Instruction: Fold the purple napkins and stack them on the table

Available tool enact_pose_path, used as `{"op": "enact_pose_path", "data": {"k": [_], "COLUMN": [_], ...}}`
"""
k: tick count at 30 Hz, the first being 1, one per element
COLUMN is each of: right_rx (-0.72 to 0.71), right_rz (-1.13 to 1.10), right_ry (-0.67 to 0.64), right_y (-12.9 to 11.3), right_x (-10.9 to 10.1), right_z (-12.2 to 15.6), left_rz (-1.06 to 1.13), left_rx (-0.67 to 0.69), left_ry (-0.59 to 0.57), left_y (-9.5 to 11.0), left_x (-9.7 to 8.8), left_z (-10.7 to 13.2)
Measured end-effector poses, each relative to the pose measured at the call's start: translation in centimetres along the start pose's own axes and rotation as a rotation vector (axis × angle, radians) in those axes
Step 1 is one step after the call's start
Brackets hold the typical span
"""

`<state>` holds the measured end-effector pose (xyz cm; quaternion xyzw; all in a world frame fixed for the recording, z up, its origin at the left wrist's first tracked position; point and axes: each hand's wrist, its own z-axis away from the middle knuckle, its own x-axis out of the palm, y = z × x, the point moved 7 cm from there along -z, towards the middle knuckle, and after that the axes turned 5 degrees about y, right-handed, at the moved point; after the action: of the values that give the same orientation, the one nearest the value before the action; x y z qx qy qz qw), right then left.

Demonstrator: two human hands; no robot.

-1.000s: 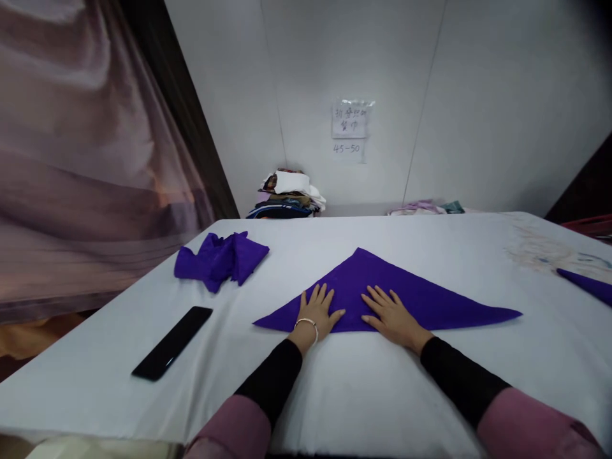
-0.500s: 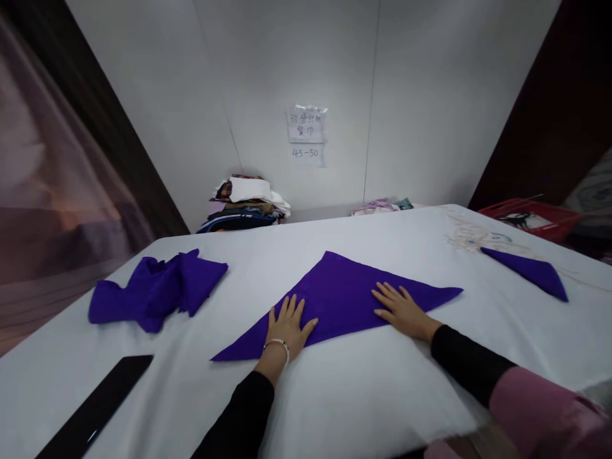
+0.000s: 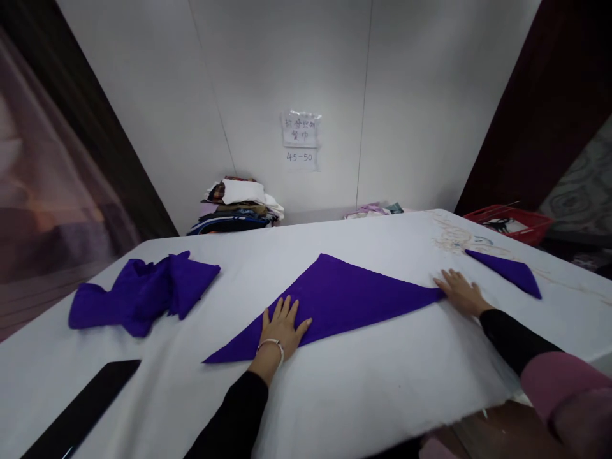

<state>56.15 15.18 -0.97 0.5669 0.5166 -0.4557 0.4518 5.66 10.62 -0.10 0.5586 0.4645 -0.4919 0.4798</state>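
Observation:
A purple cloth napkin point(image 3: 344, 293) lies folded into a wide triangle on the white-covered table, its peak pointing away from me. My left hand point(image 3: 282, 328), with a pale bracelet at the wrist, rests flat on its left part, fingers spread. At the triangle's right tip is my right hand point(image 3: 461, 293), fingers extended over the corner. Neither hand is gripping the cloth. To the right of that hand lies a narrow folded purple cloth point(image 3: 509, 271), apart from it.
Crumpled purple cloths point(image 3: 143, 290) lie at the left. A flat black object point(image 3: 81, 408) is at the near left. Behind the table's far edge are a stack of folded fabrics point(image 3: 239, 204) and a red basket point(image 3: 530, 226). Paper signs point(image 3: 301, 140) hang on the wall.
My right hand has slid right along the napkin, from its middle right to the right tip. My left hand stays on the cloth. The view has shifted slightly.

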Motion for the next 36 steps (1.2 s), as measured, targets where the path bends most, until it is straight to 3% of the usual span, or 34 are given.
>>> {"op": "enact_pose_path", "data": {"k": [4, 8, 12, 16, 23, 36], "right_rx": [-0.101, -0.411, -0.541, -0.549, -0.554, -0.510], "right_rz": [-0.199, -0.330, -0.377, -0.374, -0.359, -0.345], "right_ry": [-0.028, -0.094, -0.178, -0.218, -0.213, -0.193], "right_y": [-10.4, -21.6, -27.9, -30.9, -33.6, -34.2], "right_x": [-1.9, -3.3, -3.6, -3.2, -1.6, 0.4], "right_z": [-0.6, -0.4, -1.2, -3.6, -7.4, -11.1], "left_rz": [-0.006, -0.018, -0.026, -0.031, -0.025, 0.002], "left_rx": [-0.009, -0.003, -0.003, -0.007, -0.014, -0.011], "left_ry": [-0.008, -0.009, -0.010, 0.000, -0.008, -0.035], "left_y": [-0.1, 0.0, 0.0, 0.0, -0.1, -0.2], "left_x": [0.0, -0.1, -0.2, -0.1, 0.3, 0.4], "left_z": [0.0, 0.1, 0.1, 0.1, 0.3, 0.3]}}
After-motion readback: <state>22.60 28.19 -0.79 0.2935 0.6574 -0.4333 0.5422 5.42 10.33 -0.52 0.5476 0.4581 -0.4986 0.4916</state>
